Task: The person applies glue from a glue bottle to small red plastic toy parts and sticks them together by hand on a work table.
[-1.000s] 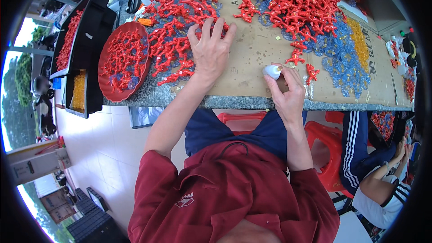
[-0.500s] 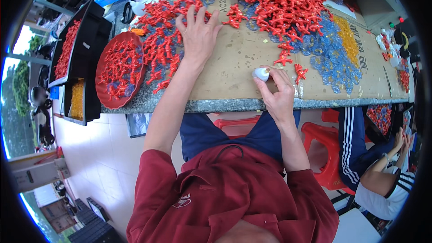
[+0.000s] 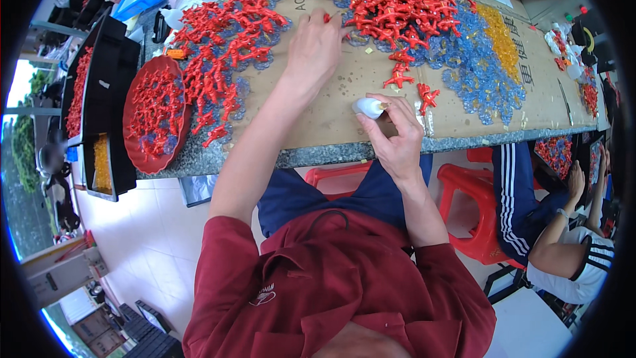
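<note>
My left hand [image 3: 314, 52] is over the cardboard, left of the big heap of red figures [image 3: 397, 3]. Its fingers are bent and closed around a small red plastic figure [image 3: 327, 18], mostly hidden by them. Near the table's front edge my right hand [image 3: 399, 138] grips a small white squeeze bottle [image 3: 368, 107] between thumb and fingers, its narrow tip toward the fingers. Just right of that hand lie a loose red figure [image 3: 428, 97] and another red figure [image 3: 398, 78] close to the heap.
Red figures with clear bluish rings [image 3: 218, 46] spread at the left. Beside them stand a red scalloped dish [image 3: 137, 139] and black bins [image 3: 93, 96]. Bluish rings [image 3: 477, 69] and yellow pieces [image 3: 500, 43] lie right. A co-worker's hand [image 3: 576, 179] shows at far right.
My left hand has moved right from the spread of figures to the pieces by the big heap, and its spread fingers have closed. The right hand still holds the bottle. The whole view has shifted slightly.
</note>
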The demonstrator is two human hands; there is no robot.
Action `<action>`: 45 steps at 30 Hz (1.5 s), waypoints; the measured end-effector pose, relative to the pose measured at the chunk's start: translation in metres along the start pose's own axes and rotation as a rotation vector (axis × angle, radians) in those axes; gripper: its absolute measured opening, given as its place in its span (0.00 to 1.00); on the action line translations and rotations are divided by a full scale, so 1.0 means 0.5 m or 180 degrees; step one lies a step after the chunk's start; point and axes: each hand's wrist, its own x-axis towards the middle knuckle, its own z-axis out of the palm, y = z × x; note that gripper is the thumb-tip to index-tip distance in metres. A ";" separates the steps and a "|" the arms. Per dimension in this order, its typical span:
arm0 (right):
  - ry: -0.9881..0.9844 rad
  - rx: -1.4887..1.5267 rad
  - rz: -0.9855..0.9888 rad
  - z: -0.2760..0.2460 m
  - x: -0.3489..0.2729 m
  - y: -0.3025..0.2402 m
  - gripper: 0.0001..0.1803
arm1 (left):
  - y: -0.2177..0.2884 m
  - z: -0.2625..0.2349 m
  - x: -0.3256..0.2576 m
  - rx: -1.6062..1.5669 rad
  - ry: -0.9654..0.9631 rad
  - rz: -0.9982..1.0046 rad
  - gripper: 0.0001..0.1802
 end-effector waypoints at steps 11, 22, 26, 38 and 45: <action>0.0411 0.0558 0.0428 0.012 -0.013 0.027 0.17 | 0.073 -0.065 -0.174 -0.1614 0.0162 -0.0722 0.30; 0.0211 0.1201 0.0784 -0.023 -0.029 -0.030 0.20 | 0.063 -0.084 -0.248 -0.5394 -0.0428 -0.2216 0.12; 0.0083 0.0732 0.0350 -0.069 -0.033 -0.054 0.19 | 0.063 -0.084 -0.274 -0.6677 -0.0559 -0.2487 0.15; -0.0242 0.0394 0.0023 -0.077 -0.030 -0.082 0.20 | 0.087 -0.088 -0.284 -0.7176 -0.0663 -0.2599 0.28; -0.0258 0.0246 0.0070 -0.084 -0.025 -0.089 0.18 | 0.084 -0.080 -0.286 -0.7249 -0.0771 -0.2457 0.29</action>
